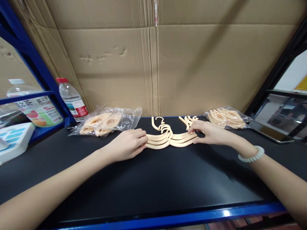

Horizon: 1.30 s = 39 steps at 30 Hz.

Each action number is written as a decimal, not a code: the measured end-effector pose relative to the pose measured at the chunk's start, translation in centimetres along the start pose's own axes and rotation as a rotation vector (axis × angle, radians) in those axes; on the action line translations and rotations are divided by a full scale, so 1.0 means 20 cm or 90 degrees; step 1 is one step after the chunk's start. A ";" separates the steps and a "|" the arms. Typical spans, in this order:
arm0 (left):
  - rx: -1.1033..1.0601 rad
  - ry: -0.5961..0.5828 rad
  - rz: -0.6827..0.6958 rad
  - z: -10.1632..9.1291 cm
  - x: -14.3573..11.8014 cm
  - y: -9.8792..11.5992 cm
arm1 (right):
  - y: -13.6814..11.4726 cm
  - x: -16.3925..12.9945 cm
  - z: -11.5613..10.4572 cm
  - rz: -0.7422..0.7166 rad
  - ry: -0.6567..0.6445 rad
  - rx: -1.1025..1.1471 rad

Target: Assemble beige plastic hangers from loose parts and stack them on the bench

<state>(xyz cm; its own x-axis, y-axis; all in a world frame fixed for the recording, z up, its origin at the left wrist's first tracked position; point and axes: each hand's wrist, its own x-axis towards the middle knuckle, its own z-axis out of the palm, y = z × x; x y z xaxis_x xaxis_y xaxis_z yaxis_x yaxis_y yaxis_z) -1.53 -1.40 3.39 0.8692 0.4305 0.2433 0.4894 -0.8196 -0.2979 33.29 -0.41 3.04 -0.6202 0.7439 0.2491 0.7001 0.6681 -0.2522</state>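
Note:
A row of cream-coloured clothes hangers lies stacked edge to edge on the black tabletop, their hooks bunched at the middle. My left hand is closed at the left ends of the hangers, its fingertips hiding those ends. At the opposite side my right hand grips the right ends between thumb and fingers. Just behind the row is a loose hanger piece with a hook. Further right, several small cream hanger parts lie in a loose group, partly behind my right fingers.
Clear plastic bags of hanger parts lie at the back left and back right. A red-capped bottle stands against the cardboard wall. A phone-like dark slab lies far right. The table's blue front edge runs below.

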 end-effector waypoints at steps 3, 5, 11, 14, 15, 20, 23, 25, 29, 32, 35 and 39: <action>0.002 0.028 0.011 -0.01 0.00 0.01 | -0.02 0.00 0.00 -0.016 0.018 0.014; 0.008 0.067 0.012 -0.01 0.01 0.02 | -0.04 0.01 0.01 -0.011 0.059 0.030; 0.009 0.272 -0.066 0.03 -0.02 0.02 | -0.07 0.03 0.06 0.101 0.208 0.130; -0.063 0.275 -0.094 0.05 -0.02 0.01 | -0.07 0.04 0.07 0.166 0.267 0.209; -0.083 0.278 -0.096 0.05 -0.02 0.01 | -0.07 0.04 0.07 0.182 0.286 0.236; -0.149 0.294 -0.101 0.06 -0.01 0.01 | -0.06 0.05 0.07 0.273 0.389 0.399; -0.216 0.279 -0.134 0.04 -0.01 0.04 | -0.03 0.05 0.07 0.340 0.450 0.490; -0.279 0.269 -0.177 0.02 0.00 0.05 | -0.01 0.05 0.07 0.362 0.483 0.534; -0.450 0.271 -0.290 0.00 0.02 0.06 | 0.03 0.04 0.08 0.350 0.515 0.563; -0.632 0.294 -0.392 0.00 0.03 0.05 | 0.03 0.04 0.08 0.332 0.519 0.554; -0.777 0.333 -0.460 0.01 0.04 0.03 | 0.02 0.04 0.08 0.342 0.524 0.581; -0.859 0.348 -0.511 0.01 0.05 0.03 | -0.01 0.05 0.08 0.366 0.534 0.664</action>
<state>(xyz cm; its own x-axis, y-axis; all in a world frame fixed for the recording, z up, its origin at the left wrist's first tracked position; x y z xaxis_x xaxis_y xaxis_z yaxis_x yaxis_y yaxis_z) -0.31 -1.29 3.30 0.1754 0.9408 0.2900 0.1073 -0.3111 0.9443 31.92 0.26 1.81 0.2910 0.9230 0.2519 -0.0205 0.2692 -0.9629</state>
